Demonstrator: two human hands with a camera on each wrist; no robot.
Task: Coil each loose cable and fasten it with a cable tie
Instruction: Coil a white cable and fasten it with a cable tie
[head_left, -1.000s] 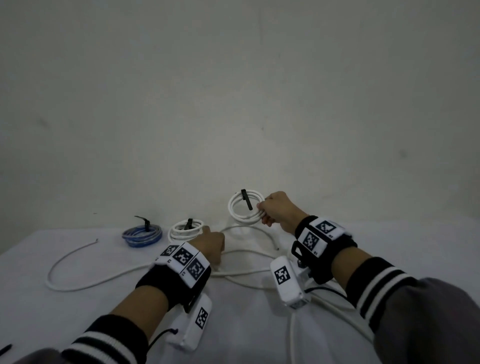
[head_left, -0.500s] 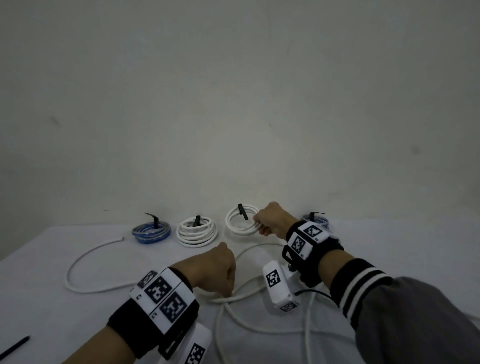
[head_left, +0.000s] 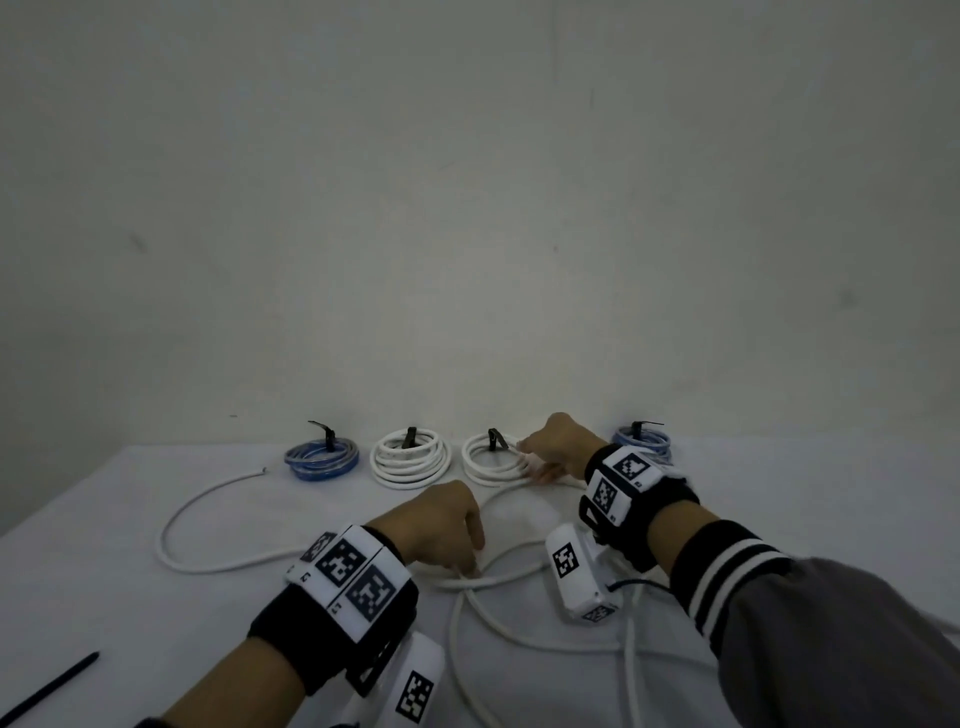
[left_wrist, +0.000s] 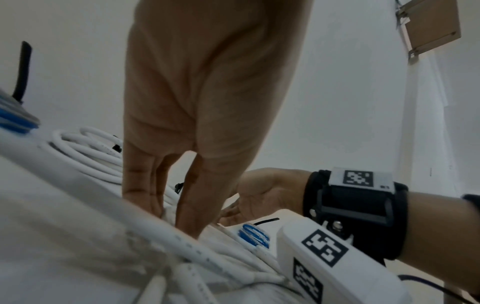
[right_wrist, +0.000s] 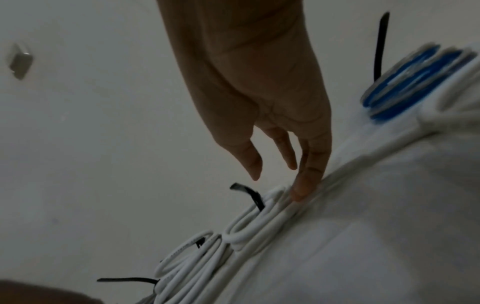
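Spare cable tie (head_left: 49, 687): near-left table edge. Left hand (head_left: 441, 525): fingers straight, tips pressing loose white cable (head_left: 208, 564) mid-table. Right hand (head_left: 558, 449): fingers relaxed, tip touching tied white coil (head_left: 491, 462). Far row by wall: 2 white coils, 2 blue coils (head_left: 321, 460), all tied.

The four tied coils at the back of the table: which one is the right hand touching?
The right hand touches the white coil that is third from the left. The other white coil and both blue coils lie apart from it.
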